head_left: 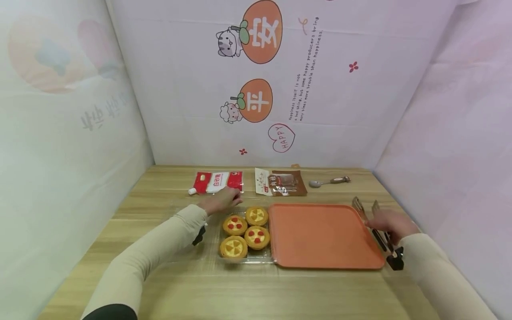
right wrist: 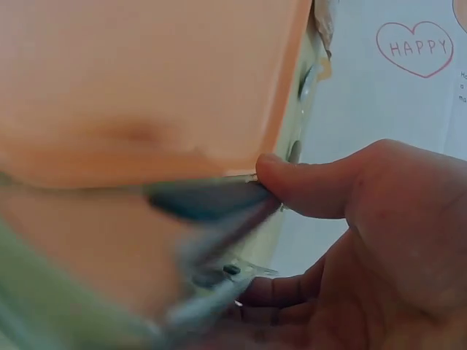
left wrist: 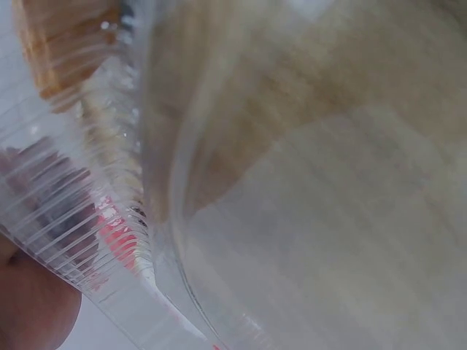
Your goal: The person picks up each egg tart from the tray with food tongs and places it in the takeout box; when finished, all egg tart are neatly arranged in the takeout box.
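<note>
Best seen from the right wrist, the right hand (head_left: pixel 392 223) grips tongs (head_left: pixel 378 240), beside the orange tray (head_left: pixel 328 235). Only the left wrist view shows ribbed plastic (left wrist: pixel 44 219) before the left hand (head_left: pixel 221 200), whose hold I cannot tell. The head view places four tarts (head_left: pixel 257 237) in a clear container (head_left: pixel 250 260).

Just behind the left hand (head_left: pixel 221 201), a red-and-white plastic pouch (head_left: pixel 221 181); to that hand's right, four round golden tarts (head_left: pixel 234 247) inside a clear plastic box (head_left: pixel 250 260). Rectangular orange tray (head_left: pixel 328 235) between both hands! Long metal tongs (head_left: pixel 379 240) in the right hand (head_left: pixel 394 224), silver-and-brown spoon (head_left: pixel 331 182) behind and left of it.
</note>
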`<action>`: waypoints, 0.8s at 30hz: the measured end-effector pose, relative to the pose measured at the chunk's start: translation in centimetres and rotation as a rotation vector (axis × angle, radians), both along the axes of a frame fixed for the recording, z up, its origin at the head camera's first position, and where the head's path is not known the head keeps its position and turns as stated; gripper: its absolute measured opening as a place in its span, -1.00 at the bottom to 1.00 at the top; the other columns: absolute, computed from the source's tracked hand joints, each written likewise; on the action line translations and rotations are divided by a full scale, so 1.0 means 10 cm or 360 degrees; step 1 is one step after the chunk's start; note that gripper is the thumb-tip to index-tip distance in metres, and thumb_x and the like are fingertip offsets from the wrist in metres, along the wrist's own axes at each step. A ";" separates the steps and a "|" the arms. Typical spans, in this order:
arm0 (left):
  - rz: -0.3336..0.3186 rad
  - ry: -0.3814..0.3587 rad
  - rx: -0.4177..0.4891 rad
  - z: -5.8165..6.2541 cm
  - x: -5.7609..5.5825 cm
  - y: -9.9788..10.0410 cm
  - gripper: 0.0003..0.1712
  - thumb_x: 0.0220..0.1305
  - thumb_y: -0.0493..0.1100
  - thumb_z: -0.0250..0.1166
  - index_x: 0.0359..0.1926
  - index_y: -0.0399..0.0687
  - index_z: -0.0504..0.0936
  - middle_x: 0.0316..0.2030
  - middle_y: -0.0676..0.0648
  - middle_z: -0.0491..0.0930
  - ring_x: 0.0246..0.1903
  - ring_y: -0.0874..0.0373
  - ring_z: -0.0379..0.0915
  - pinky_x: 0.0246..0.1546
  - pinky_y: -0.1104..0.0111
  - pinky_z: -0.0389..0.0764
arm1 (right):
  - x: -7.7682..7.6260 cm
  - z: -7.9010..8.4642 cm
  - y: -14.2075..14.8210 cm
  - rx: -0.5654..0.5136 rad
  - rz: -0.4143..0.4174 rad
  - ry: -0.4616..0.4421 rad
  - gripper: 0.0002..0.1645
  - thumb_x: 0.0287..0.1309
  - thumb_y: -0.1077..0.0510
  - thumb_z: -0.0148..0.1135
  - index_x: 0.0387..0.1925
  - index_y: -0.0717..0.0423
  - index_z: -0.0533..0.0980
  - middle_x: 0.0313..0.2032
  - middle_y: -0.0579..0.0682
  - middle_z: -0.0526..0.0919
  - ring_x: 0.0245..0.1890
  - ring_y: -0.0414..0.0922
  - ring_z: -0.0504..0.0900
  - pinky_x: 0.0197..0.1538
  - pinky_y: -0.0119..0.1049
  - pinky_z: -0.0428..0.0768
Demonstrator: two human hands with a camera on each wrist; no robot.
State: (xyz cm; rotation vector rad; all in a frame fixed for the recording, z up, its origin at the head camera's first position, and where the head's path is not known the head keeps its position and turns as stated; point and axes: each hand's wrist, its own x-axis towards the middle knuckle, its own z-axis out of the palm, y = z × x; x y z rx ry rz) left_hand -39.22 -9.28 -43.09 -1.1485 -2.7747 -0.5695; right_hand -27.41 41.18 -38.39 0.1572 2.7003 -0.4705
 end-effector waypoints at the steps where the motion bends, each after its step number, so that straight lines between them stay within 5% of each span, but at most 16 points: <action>1: 0.0006 -0.0009 -0.0002 0.00 0.00 0.00 -0.82 0.35 -0.21 0.27 -0.41 -0.18 0.56 -0.58 0.04 0.45 -0.57 0.26 0.31 -0.50 0.45 0.38 | 0.03 -0.03 0.00 -0.0026 -0.0027 0.0008 -0.06 0.28 -0.13 0.10 0.29 0.61 0.10 -0.36 0.39 0.51 -0.71 -0.10 0.49 -0.61 -0.22 0.54; 3: 0.0015 -0.0020 -0.0007 0.01 0.00 0.00 -0.82 0.35 -0.21 0.27 -0.40 -0.18 0.56 -0.57 0.03 0.46 -0.57 0.26 0.32 -0.50 0.45 0.39 | 0.08 -0.07 0.01 -0.0053 -0.0052 0.0030 -0.15 0.25 -0.13 0.13 0.20 0.55 0.23 -0.63 0.02 0.36 -0.75 -0.19 0.32 -0.66 -0.31 0.43; 6: 0.0031 -0.0053 -0.0007 0.02 0.00 -0.01 -0.82 0.36 -0.20 0.26 -0.39 -0.18 0.57 -0.57 0.03 0.48 -0.56 0.26 0.33 -0.49 0.44 0.41 | 0.12 -0.11 0.02 -0.0024 -0.0024 0.0069 -0.40 0.22 -0.11 0.15 -0.12 0.42 0.40 -0.71 -0.15 0.15 -0.77 -0.21 0.31 -0.68 -0.36 0.39; 9: 0.0043 -0.0083 -0.0002 0.03 0.00 -0.01 -0.83 0.36 -0.19 0.26 -0.39 -0.15 0.57 -0.56 0.05 0.47 -0.55 0.25 0.34 -0.48 0.45 0.41 | 0.12 -0.12 0.02 0.0004 -0.0022 0.0096 -0.49 0.20 -0.13 0.17 -0.36 0.30 0.36 -0.68 -0.09 0.21 -0.75 -0.16 0.42 -0.67 -0.34 0.43; 13: 0.0026 -0.0069 0.0007 0.02 0.00 -0.01 -0.82 0.36 -0.19 0.26 -0.40 -0.14 0.56 -0.56 0.05 0.47 -0.56 0.26 0.33 -0.49 0.44 0.40 | 0.12 -0.11 0.04 -0.0007 -0.0015 0.0133 -0.16 0.12 -0.11 0.26 0.08 0.59 0.30 -0.52 0.17 0.42 -0.74 -0.10 0.49 -0.65 -0.29 0.48; 15: 0.0010 -0.0046 0.0001 0.01 0.00 -0.01 -0.82 0.36 -0.19 0.26 -0.40 -0.15 0.56 -0.56 0.04 0.47 -0.56 0.26 0.33 -0.50 0.45 0.40 | 0.12 -0.13 0.06 -0.0007 -0.0012 0.0147 -0.12 0.09 -0.10 0.31 0.09 0.61 0.29 -0.50 0.19 0.44 -0.74 -0.10 0.49 -0.64 -0.28 0.50; 20: 0.0027 -0.0030 -0.0023 -0.01 0.00 -0.01 -0.82 0.36 -0.18 0.26 -0.40 -0.13 0.56 -0.56 0.06 0.47 -0.56 0.27 0.33 -0.50 0.45 0.39 | 0.12 -0.15 0.08 0.0059 0.0002 0.0174 -0.46 0.05 -0.14 0.35 -0.47 0.27 0.41 -0.62 0.02 0.36 -0.73 -0.10 0.49 -0.62 -0.26 0.51; 24: 0.0054 -0.0099 -0.0044 0.02 0.00 -0.01 -0.81 0.37 -0.15 0.25 -0.41 -0.09 0.54 -0.56 0.06 0.47 -0.56 0.25 0.35 -0.49 0.44 0.41 | 0.12 -0.05 0.01 0.0205 0.0061 0.0173 -0.49 0.09 -0.21 0.28 -0.61 0.10 0.39 -0.59 0.04 0.47 -0.71 -0.12 0.47 -0.61 -0.27 0.46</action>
